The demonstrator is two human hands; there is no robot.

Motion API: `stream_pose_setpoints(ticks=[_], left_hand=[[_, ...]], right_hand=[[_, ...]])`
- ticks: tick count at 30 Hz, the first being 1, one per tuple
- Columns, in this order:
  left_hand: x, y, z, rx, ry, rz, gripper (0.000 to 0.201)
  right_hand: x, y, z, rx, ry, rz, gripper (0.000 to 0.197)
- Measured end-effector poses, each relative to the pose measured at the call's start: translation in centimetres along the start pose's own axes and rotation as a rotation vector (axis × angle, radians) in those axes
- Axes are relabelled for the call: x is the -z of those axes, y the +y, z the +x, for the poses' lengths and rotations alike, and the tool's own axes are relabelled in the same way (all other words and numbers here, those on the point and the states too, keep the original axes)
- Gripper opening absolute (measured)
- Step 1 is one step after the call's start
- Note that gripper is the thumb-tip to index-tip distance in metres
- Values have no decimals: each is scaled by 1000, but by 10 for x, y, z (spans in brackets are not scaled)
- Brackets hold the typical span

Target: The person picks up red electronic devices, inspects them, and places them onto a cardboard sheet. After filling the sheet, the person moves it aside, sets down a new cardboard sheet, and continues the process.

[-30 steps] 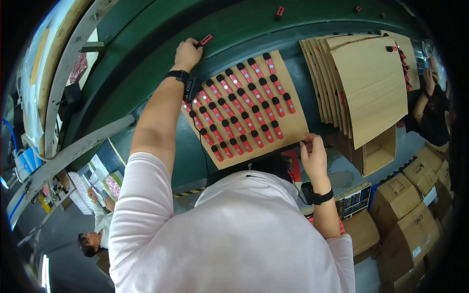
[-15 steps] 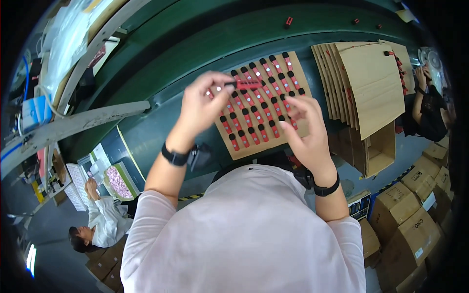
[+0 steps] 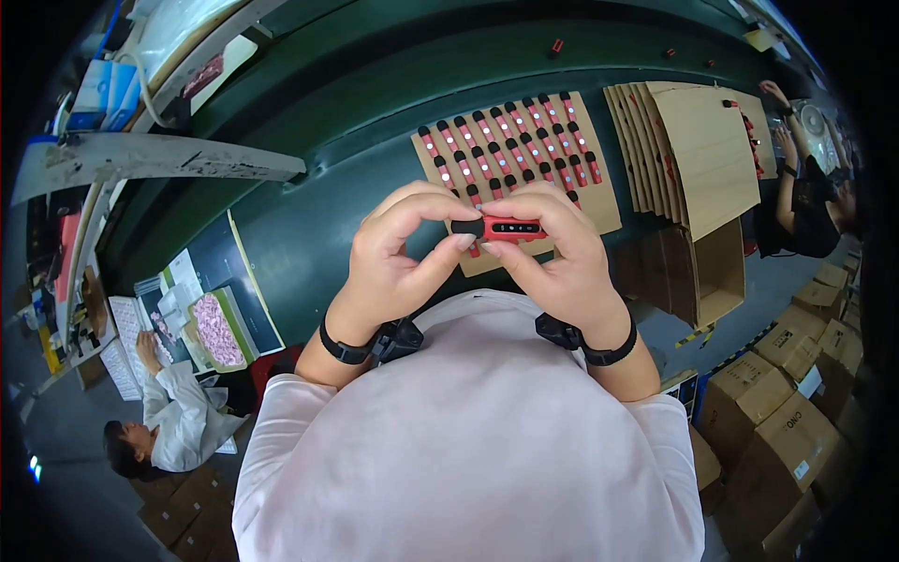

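Close to my chest, a small red device with a black cap-like end (image 3: 514, 228) lies level between my two hands. My left hand (image 3: 398, 245) pinches its black end between thumb and fingers. My right hand (image 3: 559, 251) grips the red body, whose side facing up has a dark slot with small light marks. Just beyond my hands is a flat cardboard sheet (image 3: 599, 208) with rows of similar red devices with black ends (image 3: 512, 150). My hands cover part of its near rows.
Cardboard sheets (image 3: 707, 150) lean in a row at the right, above an open carton (image 3: 721, 281). A few red pieces (image 3: 557, 47) lie on the green surface beyond. A grey metal arm (image 3: 178, 157) juts in from the left. One person sits at left, another works far right.
My hands have come together nearer my chest. The device, earlier in my left hand alone above the sheet, is now held by both; my right hand was open and has closed on it.
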State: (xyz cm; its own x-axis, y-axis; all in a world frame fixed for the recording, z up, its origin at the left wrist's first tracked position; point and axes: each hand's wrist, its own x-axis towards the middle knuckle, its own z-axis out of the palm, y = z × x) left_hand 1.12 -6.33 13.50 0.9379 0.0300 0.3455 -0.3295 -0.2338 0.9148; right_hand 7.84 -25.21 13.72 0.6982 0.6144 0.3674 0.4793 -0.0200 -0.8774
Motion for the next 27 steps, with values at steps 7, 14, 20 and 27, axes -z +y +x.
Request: stream_pose_setpoints(ticks=[7,14,20,27], left_hand=[[10,8,-12,-17,-9,-3,22],[13,8,-12,-90,-7,13,25],[8,7,-10,-55,-24,20,28],[-7,-8,3,-41,-81,146,29]], right_hand=[[-11,-14,-3,51,19,-56,32],[-12,-23,-8,-92,62,-18,28],[-4,-20,-8,112,50,-259,25],[7,5,-22,-178,-1,-235,20]])
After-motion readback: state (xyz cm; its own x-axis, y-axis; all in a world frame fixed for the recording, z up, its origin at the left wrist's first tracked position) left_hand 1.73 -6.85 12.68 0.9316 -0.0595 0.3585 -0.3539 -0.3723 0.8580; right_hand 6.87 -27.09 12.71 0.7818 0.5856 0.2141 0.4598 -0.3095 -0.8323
